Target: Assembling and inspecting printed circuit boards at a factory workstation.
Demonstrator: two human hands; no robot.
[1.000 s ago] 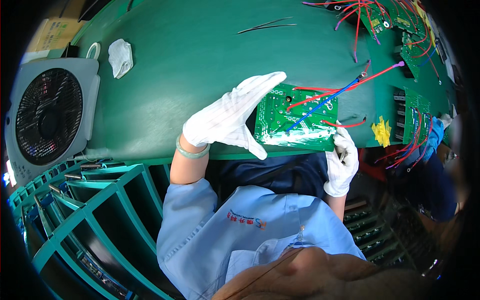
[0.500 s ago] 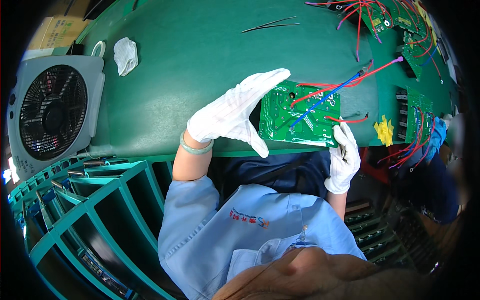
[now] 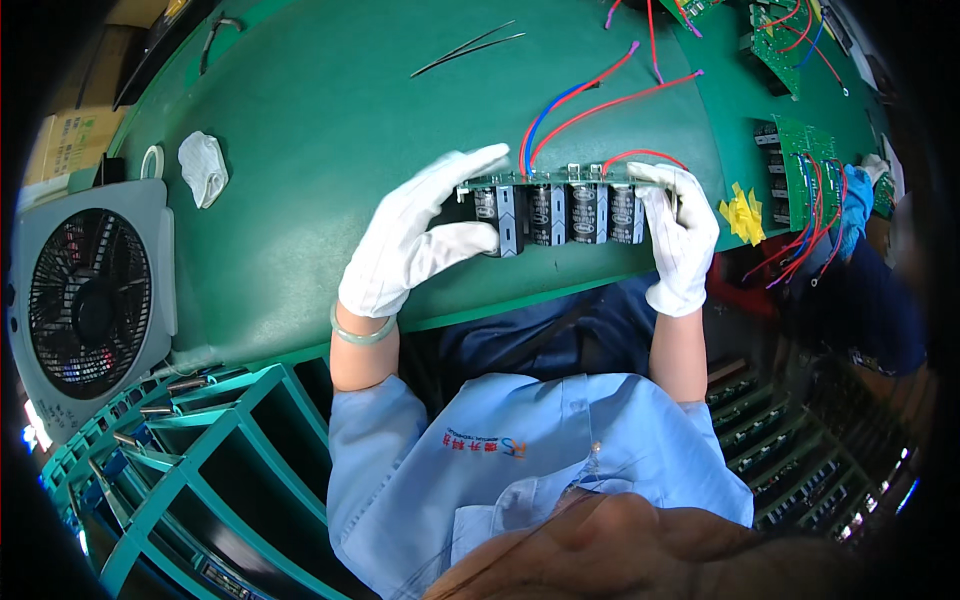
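A circuit board [image 3: 560, 180] stands on edge above the green table in front of me, its thin upper edge facing me. A row of several black cylindrical capacitors [image 3: 588, 215] shows on its near side. Red and blue wires [image 3: 560, 105] stretch from its far side, some with purple tips. My left hand [image 3: 410, 235], in a white glove, is closed around the board's left end, thumb against the leftmost capacitor, fingers along the far side. At the right end, my gloved right hand [image 3: 680, 230] grips the board with bent fingers.
Black tweezers [image 3: 467, 50] and a crumpled white glove [image 3: 203, 168] lie on the table. A grey fan [image 3: 95, 300] stands left. Yellow tape scraps [image 3: 742, 213] and another wired board [image 3: 805, 180] are right, beside a co-worker's blue-gloved hand [image 3: 857, 205]. A green rack [image 3: 200, 440] stands lower left.
The board has tipped from lying with its wired face up to standing on edge, showing the capacitors. My left hand has closed on its left end. The view has shifted too.
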